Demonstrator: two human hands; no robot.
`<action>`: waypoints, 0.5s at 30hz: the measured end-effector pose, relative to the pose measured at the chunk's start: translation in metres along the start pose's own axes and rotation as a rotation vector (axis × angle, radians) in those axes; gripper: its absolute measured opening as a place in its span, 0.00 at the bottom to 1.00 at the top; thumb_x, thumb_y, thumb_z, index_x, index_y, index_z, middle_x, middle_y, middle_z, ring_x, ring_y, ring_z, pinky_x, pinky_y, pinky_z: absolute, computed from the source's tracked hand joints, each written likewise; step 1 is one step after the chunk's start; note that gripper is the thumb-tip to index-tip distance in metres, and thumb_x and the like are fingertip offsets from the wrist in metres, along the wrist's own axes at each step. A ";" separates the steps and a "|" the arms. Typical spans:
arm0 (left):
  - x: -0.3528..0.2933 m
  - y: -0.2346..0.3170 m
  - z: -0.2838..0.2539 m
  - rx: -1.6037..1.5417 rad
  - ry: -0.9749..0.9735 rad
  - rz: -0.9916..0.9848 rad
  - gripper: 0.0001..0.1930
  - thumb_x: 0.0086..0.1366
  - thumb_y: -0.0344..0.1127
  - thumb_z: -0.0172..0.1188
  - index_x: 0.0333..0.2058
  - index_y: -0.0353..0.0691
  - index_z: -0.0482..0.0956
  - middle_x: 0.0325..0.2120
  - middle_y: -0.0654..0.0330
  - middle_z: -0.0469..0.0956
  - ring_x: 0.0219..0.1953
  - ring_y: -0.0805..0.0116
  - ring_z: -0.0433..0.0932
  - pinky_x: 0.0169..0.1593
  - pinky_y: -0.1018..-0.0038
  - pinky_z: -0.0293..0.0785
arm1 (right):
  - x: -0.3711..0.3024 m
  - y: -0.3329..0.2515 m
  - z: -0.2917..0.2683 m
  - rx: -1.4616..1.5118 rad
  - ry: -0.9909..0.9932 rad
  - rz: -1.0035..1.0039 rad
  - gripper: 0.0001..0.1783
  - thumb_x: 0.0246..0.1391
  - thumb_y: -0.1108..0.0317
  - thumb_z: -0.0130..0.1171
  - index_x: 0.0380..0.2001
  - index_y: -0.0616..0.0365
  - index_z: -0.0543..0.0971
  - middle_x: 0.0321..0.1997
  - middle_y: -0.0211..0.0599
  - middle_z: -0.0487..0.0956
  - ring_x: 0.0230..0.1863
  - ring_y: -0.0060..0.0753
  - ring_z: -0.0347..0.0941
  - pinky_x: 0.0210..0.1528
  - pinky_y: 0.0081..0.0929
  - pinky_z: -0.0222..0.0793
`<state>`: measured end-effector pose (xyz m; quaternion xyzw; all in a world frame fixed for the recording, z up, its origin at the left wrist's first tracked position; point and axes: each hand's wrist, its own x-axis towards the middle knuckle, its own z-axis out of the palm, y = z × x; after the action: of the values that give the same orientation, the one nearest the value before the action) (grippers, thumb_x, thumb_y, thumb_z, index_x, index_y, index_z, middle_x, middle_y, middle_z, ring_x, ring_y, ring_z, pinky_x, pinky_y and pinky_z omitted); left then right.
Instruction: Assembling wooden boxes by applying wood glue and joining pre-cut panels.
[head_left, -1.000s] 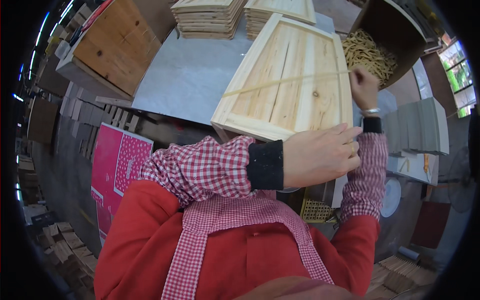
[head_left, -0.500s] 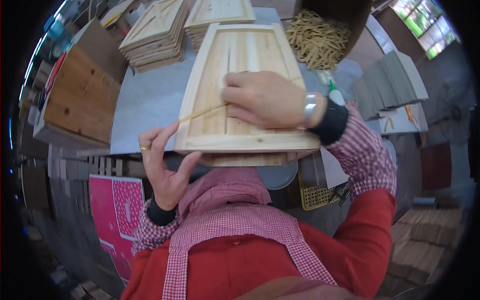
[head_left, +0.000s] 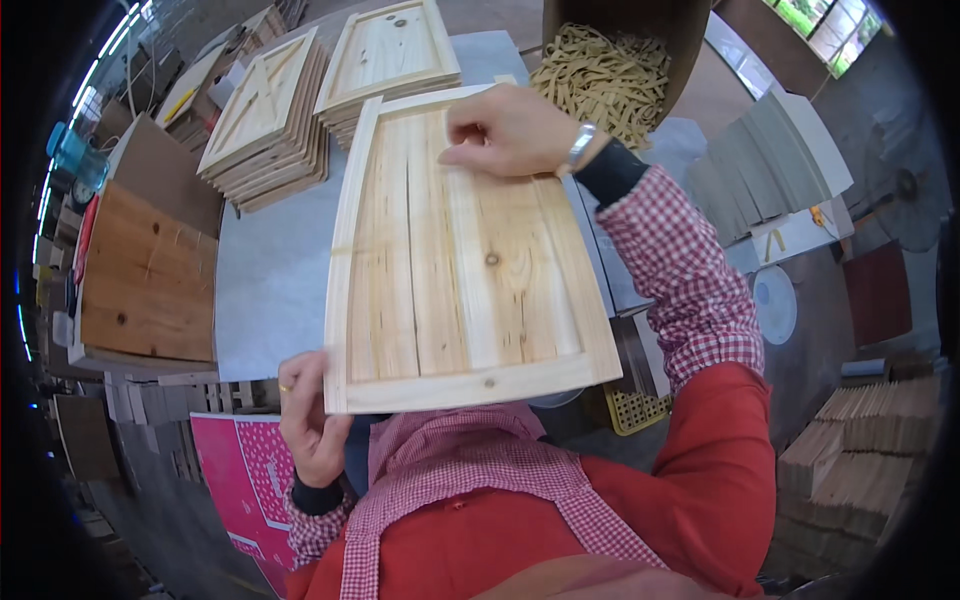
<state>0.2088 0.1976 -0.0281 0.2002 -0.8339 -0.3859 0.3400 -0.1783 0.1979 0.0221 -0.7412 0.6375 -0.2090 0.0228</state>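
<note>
A tapered, pale wooden framed panel [head_left: 460,270] is extending over the near edge of the grey-white table [head_left: 270,290]. The left hand [head_left: 312,425] is touching its near left corner, thumb and fingers parted. The right hand [head_left: 530,130] is curling above its far part; whether it is gripping anything, I cannot tell. Beyond, tan flat bands [head_left: 600,85] are lying heaped.

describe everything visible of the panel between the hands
The wooden panel looks pale, knotty, narrower at the far end: a raised frame around lengthwise boards with a dark seam. Framed side up, it overhangs the table toward the camera. The left hand is at its near left corner, the right hand over its far part.
</note>
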 end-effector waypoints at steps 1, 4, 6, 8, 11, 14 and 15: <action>0.002 0.003 0.001 -0.023 0.015 0.000 0.22 0.55 0.28 0.59 0.50 0.32 0.75 0.48 0.51 0.66 0.50 0.61 0.67 0.52 0.71 0.64 | -0.007 0.021 0.000 0.130 0.144 0.083 0.11 0.52 0.62 0.60 0.29 0.60 0.78 0.27 0.40 0.78 0.27 0.38 0.74 0.31 0.29 0.70; 0.002 0.001 0.004 -0.073 0.053 -0.006 0.23 0.56 0.32 0.62 0.52 0.33 0.74 0.52 0.47 0.66 0.52 0.59 0.68 0.53 0.69 0.65 | -0.035 0.131 0.013 -0.087 0.517 0.304 0.12 0.50 0.61 0.60 0.33 0.59 0.80 0.27 0.41 0.78 0.28 0.38 0.75 0.32 0.29 0.71; -0.002 -0.010 0.000 -0.106 0.019 0.036 0.26 0.56 0.37 0.64 0.52 0.34 0.74 0.56 0.43 0.65 0.52 0.56 0.70 0.54 0.66 0.66 | -0.067 0.208 0.028 -0.209 0.685 0.518 0.11 0.51 0.64 0.58 0.35 0.59 0.81 0.30 0.44 0.79 0.32 0.44 0.77 0.36 0.33 0.72; -0.004 -0.016 -0.004 -0.118 0.010 0.052 0.27 0.56 0.40 0.66 0.53 0.34 0.73 0.58 0.41 0.65 0.52 0.55 0.70 0.54 0.65 0.66 | -0.086 0.244 0.026 -0.391 0.607 0.736 0.11 0.51 0.67 0.56 0.35 0.62 0.80 0.35 0.50 0.79 0.37 0.49 0.77 0.41 0.38 0.73; -0.009 -0.018 -0.007 -0.107 -0.004 0.048 0.30 0.54 0.45 0.68 0.52 0.35 0.73 0.58 0.40 0.65 0.53 0.53 0.71 0.56 0.64 0.65 | -0.089 0.266 0.015 -0.420 0.211 1.100 0.14 0.54 0.67 0.52 0.38 0.64 0.80 0.43 0.54 0.79 0.46 0.52 0.75 0.48 0.41 0.72; -0.011 -0.014 -0.004 -0.138 0.010 0.007 0.29 0.54 0.44 0.68 0.52 0.35 0.74 0.57 0.40 0.66 0.55 0.52 0.70 0.58 0.63 0.64 | -0.090 0.273 0.013 -0.421 0.200 1.103 0.14 0.54 0.68 0.52 0.39 0.66 0.79 0.44 0.56 0.78 0.47 0.53 0.75 0.49 0.42 0.72; -0.010 -0.014 -0.003 -0.154 0.016 -0.009 0.29 0.54 0.44 0.68 0.52 0.35 0.74 0.57 0.40 0.66 0.56 0.51 0.69 0.58 0.62 0.63 | -0.092 0.274 0.011 -0.423 0.199 1.105 0.14 0.54 0.69 0.52 0.39 0.67 0.79 0.44 0.57 0.78 0.47 0.53 0.75 0.50 0.43 0.72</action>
<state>0.2190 0.1936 -0.0414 0.1804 -0.7981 -0.4487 0.3593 -0.4403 0.2322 -0.0960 -0.2654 0.9553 -0.1030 -0.0797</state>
